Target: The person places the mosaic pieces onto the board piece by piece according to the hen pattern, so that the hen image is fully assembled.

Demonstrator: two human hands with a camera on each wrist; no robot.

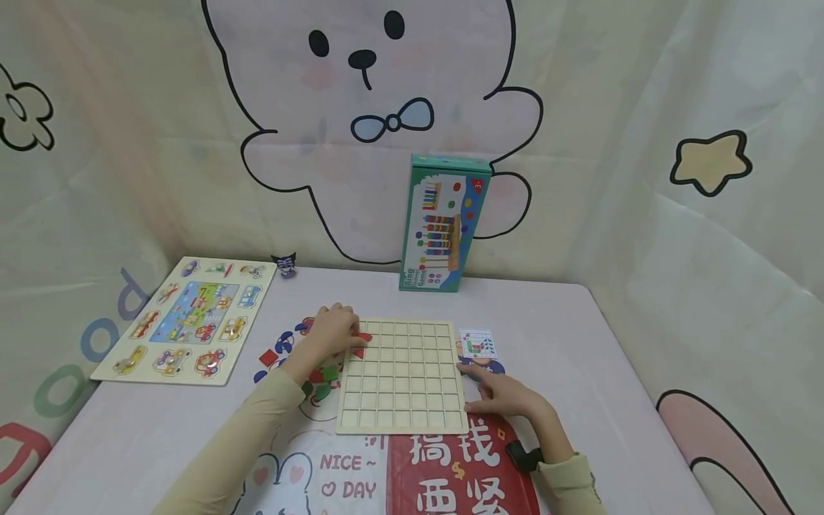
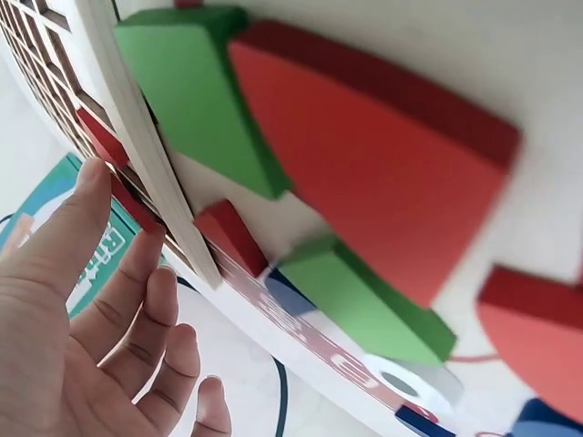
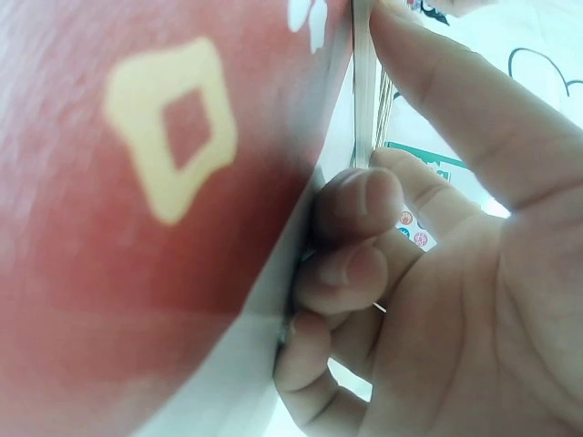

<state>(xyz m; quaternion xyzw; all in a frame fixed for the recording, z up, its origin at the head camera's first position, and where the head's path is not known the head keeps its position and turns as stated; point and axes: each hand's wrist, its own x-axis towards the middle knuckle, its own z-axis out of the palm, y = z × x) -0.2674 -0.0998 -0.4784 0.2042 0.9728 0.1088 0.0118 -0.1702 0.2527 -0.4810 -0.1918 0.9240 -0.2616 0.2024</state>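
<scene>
A pale wooden grid board point(image 1: 405, 379) with square cells lies flat on the table. At its far left corner, my left hand point(image 1: 328, 335) pinches a red piece point(image 2: 134, 202) between thumb and index finger, at the cells. A second red piece point(image 2: 102, 137) sits in the grid beside the thumb tip. My right hand point(image 1: 505, 393) holds the board's right edge with thumb and index fingertip, its other fingers curled below. Left of the board lie loose flat pieces, among them a green piece point(image 2: 200, 100) and a large red curved piece point(image 2: 383, 155).
A small printed pattern card point(image 1: 478, 344) lies right of the board, with blue pieces point(image 1: 486, 365) below it. A picture puzzle board point(image 1: 247, 350) lies at the left, near a small dark figurine point(image 1: 285, 265). A ring game box point(image 1: 444, 229) stands at the back.
</scene>
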